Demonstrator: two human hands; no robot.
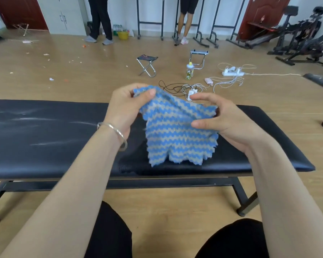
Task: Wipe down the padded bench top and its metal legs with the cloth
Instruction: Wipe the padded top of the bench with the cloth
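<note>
A single wide-angle camera, worn on the person's head, supplies the only view. It faces forward and down. The knees (112, 231) lie at the lower edge, and both forearms enter from there. The left hand (123, 112) and right hand (224, 120), with the cloth (175, 131) between them, sit close to the lens at frame centre. The bench (45, 136) crosses mid-frame, its left end cut off. The floor (73, 71) and far wall (127, 12) fill the upper part.

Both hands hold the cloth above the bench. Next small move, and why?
Probably lower the cloth onto the bench top and start at the whitish streaks to its left: left hand and right hand hold it up, not yet wiping.
</note>
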